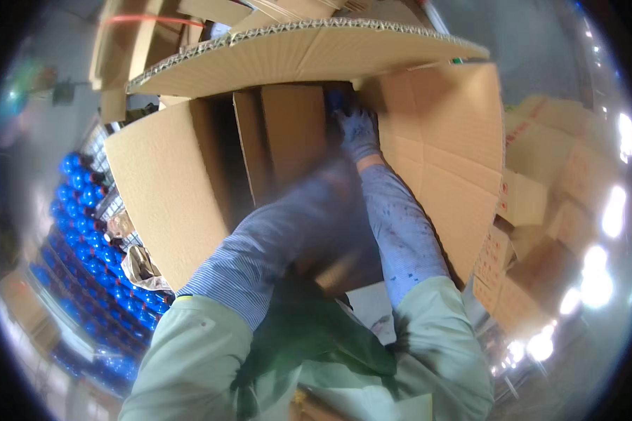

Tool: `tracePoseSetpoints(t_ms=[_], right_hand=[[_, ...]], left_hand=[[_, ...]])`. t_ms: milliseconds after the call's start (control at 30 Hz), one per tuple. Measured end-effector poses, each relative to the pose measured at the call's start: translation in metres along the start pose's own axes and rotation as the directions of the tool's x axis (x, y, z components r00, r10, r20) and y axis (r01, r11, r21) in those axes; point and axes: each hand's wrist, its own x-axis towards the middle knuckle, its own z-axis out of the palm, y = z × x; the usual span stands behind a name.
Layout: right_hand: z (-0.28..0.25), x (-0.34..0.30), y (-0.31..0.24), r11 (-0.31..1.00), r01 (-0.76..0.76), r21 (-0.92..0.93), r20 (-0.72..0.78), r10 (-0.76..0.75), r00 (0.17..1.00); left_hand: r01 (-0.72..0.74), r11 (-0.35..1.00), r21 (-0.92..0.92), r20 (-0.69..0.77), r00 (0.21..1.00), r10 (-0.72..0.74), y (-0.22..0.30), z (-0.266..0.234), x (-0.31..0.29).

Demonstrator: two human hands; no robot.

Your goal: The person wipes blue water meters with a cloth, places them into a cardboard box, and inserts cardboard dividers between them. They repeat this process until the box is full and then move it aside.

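Both my arms reach down into a large open cardboard box (pixel 435 161) with its flaps folded outward. My right hand (pixel 359 133), in a grey-blue glove, is at the far right corner, its fingers curled against a dark blue object (pixel 338 98). Shadow hides that object's shape. My left hand (pixel 340 186) is smeared by motion near the middle of the box, close to my right forearm, and its fingers cannot be made out. Upright cardboard dividers (pixel 293 130) stand inside, left of my right hand, with dark gaps between them.
Many shiny blue rounded items (pixel 84 203) are stacked in rows at the left. A crumpled silvery bag (pixel 142 268) lies beside the box. Stacked cartons (pixel 527 259) stand at the right, and more folded cardboard (pixel 147 42) lies beyond the far flap.
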Motion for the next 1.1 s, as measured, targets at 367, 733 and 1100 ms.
tracePoseSetpoints(t_ms=[367,733,1100], right_hand=[[0.028,-0.003,0.004,0.957,0.085,0.277,-0.234,-0.019,0.972],[0.018,-0.003,-0.003,0.912,0.153,0.382,0.019,-0.173,0.985],[-0.088,-0.129,-0.018,0.509,0.247,0.824,-0.302,0.027,0.953]], left_hand=[[0.263,0.911,-0.317,-0.788,0.462,-0.407,-0.050,-0.174,-0.313],[-0.027,-0.053,-0.998,0.016,0.735,-0.678,0.093,0.009,-0.354],[0.219,-0.060,-0.974,0.212,0.779,-0.590,0.135,0.010,-0.351]])
